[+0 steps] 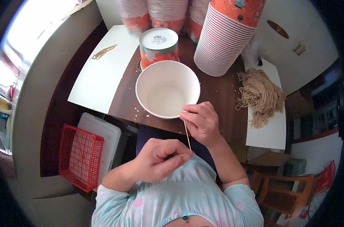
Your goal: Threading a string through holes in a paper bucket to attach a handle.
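A large white paper bucket point(151, 81) stands on the brown table with its mouth facing me. At its near right rim, the fingertips of my right hand point(203, 123) are closed on the upper end of a thin tan cord point(187, 134). Whether the cord passes through the bucket's wall is hidden by those fingers. The cord runs taut down to my left hand point(160, 159), which pinches its lower end between thumb and forefinger in front of my chest. Just behind the open bucket, an orange-printed bucket point(159, 56) rests upside down, a cord loop at its left side.
A tall leaning stack of nested buckets point(225, 41) stands at the back right, beside plastic-wrapped stacks point(168, 15). Tan cords point(261, 94) lie heaped on a white board at right. A small cord bundle point(103, 52) lies at left. A red basket point(81, 157) sits lower left.
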Demonstrator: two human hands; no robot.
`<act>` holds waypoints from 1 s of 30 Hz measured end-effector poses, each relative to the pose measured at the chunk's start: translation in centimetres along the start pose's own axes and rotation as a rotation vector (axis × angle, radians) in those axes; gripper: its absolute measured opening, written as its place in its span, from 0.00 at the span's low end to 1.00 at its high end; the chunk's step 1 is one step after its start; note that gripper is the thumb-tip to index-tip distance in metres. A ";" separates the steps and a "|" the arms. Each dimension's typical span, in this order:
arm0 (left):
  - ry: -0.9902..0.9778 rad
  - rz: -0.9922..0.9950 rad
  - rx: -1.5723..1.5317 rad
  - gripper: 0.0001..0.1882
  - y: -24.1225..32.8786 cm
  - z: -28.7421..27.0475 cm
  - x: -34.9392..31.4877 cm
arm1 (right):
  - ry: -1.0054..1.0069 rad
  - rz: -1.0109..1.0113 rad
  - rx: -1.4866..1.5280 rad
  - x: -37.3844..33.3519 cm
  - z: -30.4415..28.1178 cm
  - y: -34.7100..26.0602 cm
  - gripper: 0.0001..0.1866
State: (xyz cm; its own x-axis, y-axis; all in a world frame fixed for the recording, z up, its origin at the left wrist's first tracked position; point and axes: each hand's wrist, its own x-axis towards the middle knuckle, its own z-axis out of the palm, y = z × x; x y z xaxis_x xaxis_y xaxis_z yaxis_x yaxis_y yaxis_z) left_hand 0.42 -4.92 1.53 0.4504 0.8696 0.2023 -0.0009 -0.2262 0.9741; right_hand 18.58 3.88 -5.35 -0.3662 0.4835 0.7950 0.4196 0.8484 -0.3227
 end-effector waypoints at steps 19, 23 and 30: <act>0.129 -0.310 -0.072 0.14 1.7 -8.6 3.7 | -0.790 0.127 -0.288 6.4 -11.5 1.8 0.41; -0.038 -0.049 -0.105 0.19 1.8 -5.2 8.2 | -0.504 0.706 1.111 8.1 -5.6 -0.8 0.40; -0.104 -0.202 -0.242 0.19 -0.4 -7.0 7.8 | -0.504 0.845 0.691 8.6 -6.6 0.8 0.10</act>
State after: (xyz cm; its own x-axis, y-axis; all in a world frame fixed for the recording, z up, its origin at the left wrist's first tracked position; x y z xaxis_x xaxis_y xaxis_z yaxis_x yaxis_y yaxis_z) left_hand -2.33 5.07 3.43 0.5515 0.8342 0.0038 -0.1089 0.0674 0.9918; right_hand 21.26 7.29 4.58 -0.5384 0.8417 -0.0412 0.2063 0.0843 -0.9749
